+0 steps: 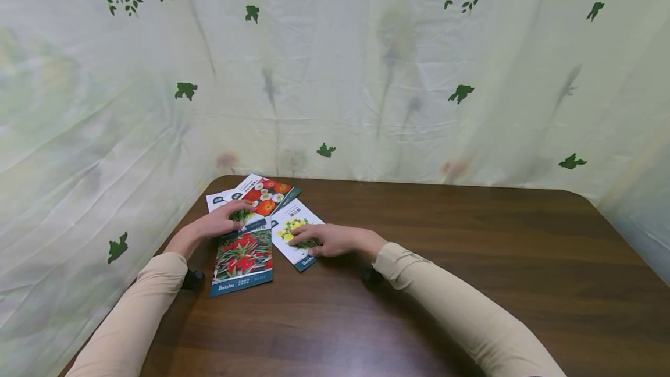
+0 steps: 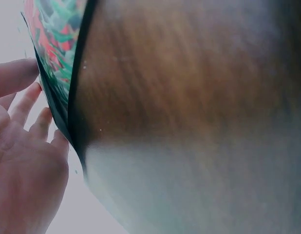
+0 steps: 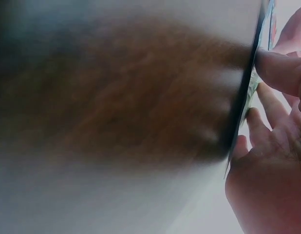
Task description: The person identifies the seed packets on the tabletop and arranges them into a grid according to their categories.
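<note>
Leaf-printed cloth (image 1: 345, 86) is hanging behind a brown counter (image 1: 445, 237); left hand (image 1: 217, 223) and right hand (image 1: 340, 239) are resting on flower packets (image 1: 243, 256), fingers (image 1: 310, 231) seemingly loose.

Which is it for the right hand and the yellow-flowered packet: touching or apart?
Touching: the right wrist view shows the right hand with fingertips against the yellow-flowered packet.

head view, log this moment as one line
left hand: over orange-and-white-flower packet | right hand: rests on yellow-flower packet | red-flower packet: on table, nearest the person
</note>
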Available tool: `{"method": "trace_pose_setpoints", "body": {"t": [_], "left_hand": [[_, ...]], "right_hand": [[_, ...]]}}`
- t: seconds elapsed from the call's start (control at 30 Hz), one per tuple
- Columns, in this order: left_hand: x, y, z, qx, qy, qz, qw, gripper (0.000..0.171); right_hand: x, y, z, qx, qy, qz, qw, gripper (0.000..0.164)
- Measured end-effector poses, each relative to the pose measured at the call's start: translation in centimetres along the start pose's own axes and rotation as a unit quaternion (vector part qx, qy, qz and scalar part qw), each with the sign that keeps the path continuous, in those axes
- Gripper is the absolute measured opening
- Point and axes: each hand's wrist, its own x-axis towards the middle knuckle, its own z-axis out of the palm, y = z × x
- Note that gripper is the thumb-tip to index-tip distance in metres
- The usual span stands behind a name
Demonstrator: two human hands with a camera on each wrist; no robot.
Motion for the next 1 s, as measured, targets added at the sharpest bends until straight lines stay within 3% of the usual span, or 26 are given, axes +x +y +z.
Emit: {"method": "trace_pose_setpoints", "body": {"t": [0.33,1.0], "left_hand": [[0.2,-0.1,-0.1,-0.001,-0.006,-0.006,1.0,0.041],[0.1,-0.1,0.1,-0.002,0.007,0.017,0.9998,0.041]], "right_hand": [[-0.7,0.2,-0.1,0.007,0.001,0.007,1.0,0.045],[-2.2,-0.5,0.2,0.018,0.023,0.035,0.999,0.044]]}}
